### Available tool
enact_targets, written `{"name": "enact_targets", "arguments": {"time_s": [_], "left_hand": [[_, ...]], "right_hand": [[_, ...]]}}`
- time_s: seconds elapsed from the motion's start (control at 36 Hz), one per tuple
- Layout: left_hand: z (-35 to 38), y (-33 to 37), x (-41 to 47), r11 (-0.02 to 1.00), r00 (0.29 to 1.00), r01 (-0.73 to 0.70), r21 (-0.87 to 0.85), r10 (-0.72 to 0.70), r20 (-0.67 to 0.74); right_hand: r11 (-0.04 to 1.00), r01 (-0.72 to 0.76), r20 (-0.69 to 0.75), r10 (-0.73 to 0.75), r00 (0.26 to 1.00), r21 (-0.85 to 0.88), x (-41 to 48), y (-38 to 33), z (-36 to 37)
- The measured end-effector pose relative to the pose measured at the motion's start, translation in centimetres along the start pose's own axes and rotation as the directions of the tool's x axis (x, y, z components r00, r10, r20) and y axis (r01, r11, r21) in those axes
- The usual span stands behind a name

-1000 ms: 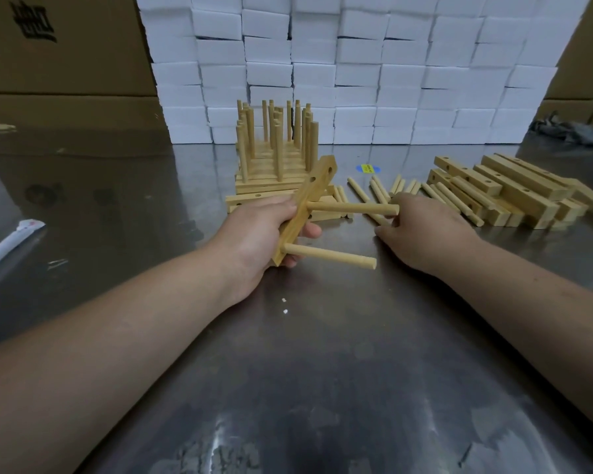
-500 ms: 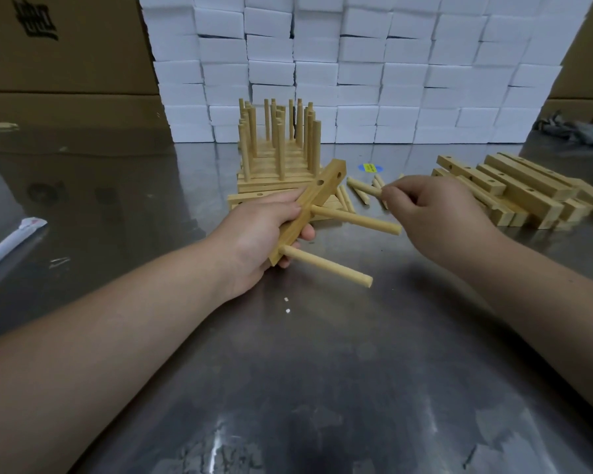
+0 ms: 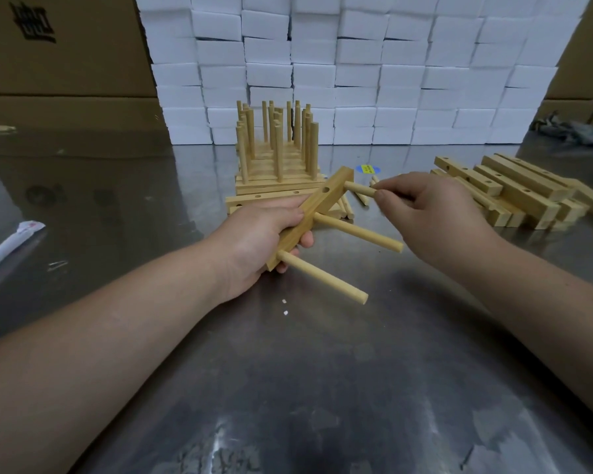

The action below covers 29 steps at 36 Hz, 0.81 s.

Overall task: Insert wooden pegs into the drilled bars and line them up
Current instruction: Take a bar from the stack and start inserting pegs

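Observation:
My left hand (image 3: 254, 241) grips a drilled wooden bar (image 3: 317, 206), held tilted above the metal table (image 3: 322, 388). Two pegs stick out of the bar toward the right: a lower peg (image 3: 322, 277) and a middle peg (image 3: 358, 231). My right hand (image 3: 425, 217) pinches a third peg (image 3: 359, 189), whose tip is at the bar's upper end, beside an open hole (image 3: 326, 190). Behind the hands stand finished bars (image 3: 278, 155) in a row, their pegs upright. Loose pegs (image 3: 365, 196) lie on the table behind the held bar.
A pile of bare drilled bars (image 3: 514, 189) lies at the right. A wall of white boxes (image 3: 356, 70) closes the back, with cardboard cartons (image 3: 62, 46) at the left. A white wrapped stick (image 3: 7, 244) lies at the left edge. A grey cloth (image 3: 575, 131) sits far right.
My right hand rose from the loose pegs with one peg and brought its tip to the bar's upper end. My left hand kept its grip on the bar.

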<state>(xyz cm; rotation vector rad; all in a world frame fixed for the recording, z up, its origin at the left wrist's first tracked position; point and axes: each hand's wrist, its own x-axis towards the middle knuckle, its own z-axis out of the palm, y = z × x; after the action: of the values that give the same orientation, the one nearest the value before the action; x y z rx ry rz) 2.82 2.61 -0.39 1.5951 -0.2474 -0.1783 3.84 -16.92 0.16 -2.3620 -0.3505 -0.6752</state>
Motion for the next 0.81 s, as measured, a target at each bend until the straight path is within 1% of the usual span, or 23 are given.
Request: {"name": "enact_targets", "arguments": {"time_s": [0.08, 0.14, 0.22, 0.28, 0.39, 0.42, 0.47, 0.53, 0.58, 0.64, 0.69, 0.72, 0.81], "left_hand": [[-0.06, 0.03, -0.03, 1.000, 1.000, -0.004, 0.020, 0.003, 0.017], [0.05, 0.01, -0.05, 0.997, 1.000, -0.021, 0.068, 0.020, 0.019], [0.25, 0.02, -0.12, 0.988, 0.999, -0.044, 0.147, 0.043, 0.014], [0.30, 0.05, -0.17, 0.984, 0.999, -0.047, 0.170, 0.045, 0.013], [0.26, 0.14, -0.35, 0.978, 0.999, -0.047, 0.201, 0.044, 0.020], [0.26, 0.20, -0.40, 0.979, 0.999, -0.048, 0.198, 0.045, 0.023], [0.24, 0.29, -0.46, 0.978, 0.999, -0.050, 0.201, 0.045, 0.029], [0.33, 0.33, -0.56, 0.972, 0.998, -0.053, 0.228, 0.044, 0.043], [0.44, 0.35, -0.67, 0.963, 0.997, -0.064, 0.261, 0.051, 0.058], [0.50, 0.47, -0.73, 0.955, 0.997, -0.074, 0.288, 0.060, 0.058], [0.47, 0.57, -0.73, 0.943, 0.996, -0.081, 0.322, 0.065, 0.061], [0.46, 0.61, -0.74, 0.939, 0.996, -0.083, 0.335, 0.064, 0.068], [0.52, 0.64, -0.76, 0.941, 0.996, -0.073, 0.330, 0.052, 0.072]], "right_hand": [[1.000, 0.015, 0.004, -0.015, 1.000, -0.012, 0.03, 0.02, -0.10], [1.000, 0.008, 0.018, -0.007, 1.000, -0.017, 0.09, 0.12, -0.22], [0.990, 0.049, 0.042, -0.044, 0.998, -0.135, 0.07, 0.00, -0.25], [0.975, 0.078, 0.041, -0.071, 0.997, -0.209, 0.09, -0.18, -0.20], [0.964, 0.086, 0.012, -0.085, 0.996, -0.250, -0.05, -0.35, -0.27], [0.969, 0.079, 0.005, -0.080, 0.997, -0.235, -0.10, -0.37, -0.29], [0.989, 0.032, 0.004, -0.032, 0.999, -0.147, -0.25, -0.42, -0.28], [0.998, -0.054, 0.032, 0.055, 0.998, -0.022, -0.31, -0.40, -0.26], [0.986, -0.155, 0.066, 0.152, 0.986, 0.052, -0.25, -0.29, -0.14], [0.936, -0.300, 0.113, 0.283, 0.952, 0.182, -0.18, -0.27, -0.10], [0.815, -0.456, 0.223, 0.400, 0.889, 0.357, -0.21, -0.47, -0.07], [0.777, -0.498, 0.264, 0.424, 0.866, 0.386, -0.26, -0.54, -0.02], [0.763, -0.530, 0.287, 0.449, 0.846, 0.369, -0.29, -0.71, 0.12]]}}
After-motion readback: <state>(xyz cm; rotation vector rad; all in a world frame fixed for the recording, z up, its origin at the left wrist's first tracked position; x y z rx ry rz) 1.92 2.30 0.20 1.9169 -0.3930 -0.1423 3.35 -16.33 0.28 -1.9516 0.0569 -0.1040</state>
